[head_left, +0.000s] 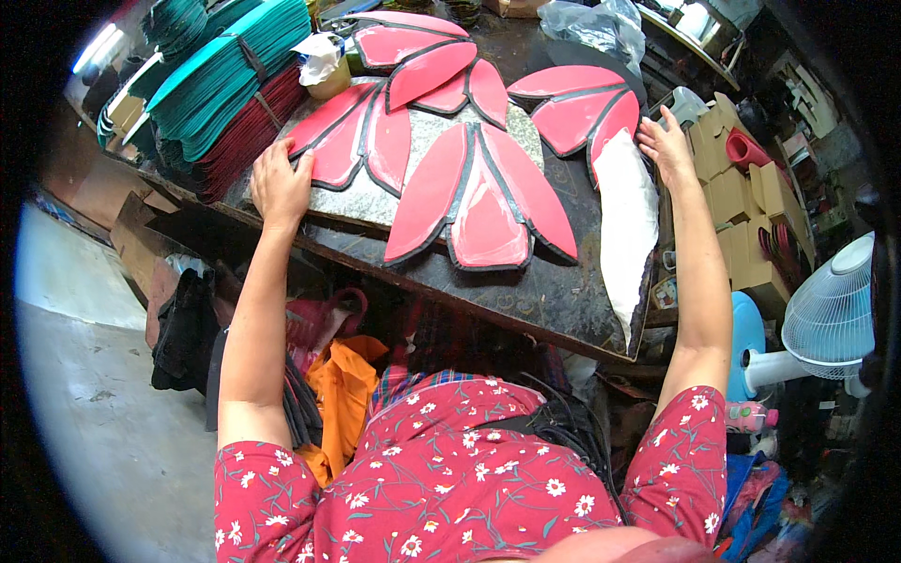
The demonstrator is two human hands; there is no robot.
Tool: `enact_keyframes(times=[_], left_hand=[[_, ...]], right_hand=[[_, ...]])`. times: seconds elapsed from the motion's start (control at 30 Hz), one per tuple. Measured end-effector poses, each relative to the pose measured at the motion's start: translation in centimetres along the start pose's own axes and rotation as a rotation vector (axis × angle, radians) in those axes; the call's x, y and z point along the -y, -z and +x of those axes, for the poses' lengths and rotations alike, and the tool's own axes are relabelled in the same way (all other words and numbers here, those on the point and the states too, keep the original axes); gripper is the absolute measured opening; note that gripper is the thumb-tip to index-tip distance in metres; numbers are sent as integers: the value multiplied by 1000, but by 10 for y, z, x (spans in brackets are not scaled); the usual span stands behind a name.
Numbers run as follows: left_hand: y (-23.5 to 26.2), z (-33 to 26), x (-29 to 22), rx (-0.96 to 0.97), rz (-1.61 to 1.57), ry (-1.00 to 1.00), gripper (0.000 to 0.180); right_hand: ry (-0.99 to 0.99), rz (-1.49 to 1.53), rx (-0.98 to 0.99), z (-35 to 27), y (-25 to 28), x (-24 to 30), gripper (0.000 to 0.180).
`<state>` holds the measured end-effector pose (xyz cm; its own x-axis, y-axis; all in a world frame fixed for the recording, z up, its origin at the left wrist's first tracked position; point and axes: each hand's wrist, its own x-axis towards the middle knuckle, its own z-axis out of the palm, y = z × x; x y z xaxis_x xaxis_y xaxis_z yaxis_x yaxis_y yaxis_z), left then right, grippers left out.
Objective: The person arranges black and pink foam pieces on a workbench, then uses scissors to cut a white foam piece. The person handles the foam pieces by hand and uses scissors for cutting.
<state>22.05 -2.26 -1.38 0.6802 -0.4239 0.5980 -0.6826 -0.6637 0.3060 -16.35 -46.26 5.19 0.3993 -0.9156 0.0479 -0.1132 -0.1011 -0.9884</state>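
Note:
My left hand (281, 184) rests at the left edge of a pink three-part panel (343, 145) with black borders, fingers stretched along the edge and not wrapped round it. At the right, my right hand (664, 145) has its fingers apart, beside another pink panel (582, 111) and the top of a long white leaf-shaped piece (626, 220). Closest to me lies a third pink panel (486, 197) with glossy smears in its middle. Further pink pieces (432, 75) overlap at the back. A pale stone slab (436, 141) lies under some panels.
The dark worktable (563, 296) has a front edge slanting before me. Teal sheets (221, 80) and dark red sheets (249, 141) are stacked at the left, near a pot (326, 75). Cardboard boxes (737, 183) and a fan (831, 305) stand at the right.

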Motion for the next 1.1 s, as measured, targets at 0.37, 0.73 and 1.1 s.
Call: enact_keyframes(times=[0.37,0.73,1.1], left_hand=[[1,1,2,-10,8,-21,41],[1,0,0,-28,0,-11,39],[3,-1,-3,-59,-30,-15,38]], right_hand=[[-51,314,-9,35,-9,-13,97],[292,534,222,24,-18,15,59],[435,693,91,42,-34,41,51]])
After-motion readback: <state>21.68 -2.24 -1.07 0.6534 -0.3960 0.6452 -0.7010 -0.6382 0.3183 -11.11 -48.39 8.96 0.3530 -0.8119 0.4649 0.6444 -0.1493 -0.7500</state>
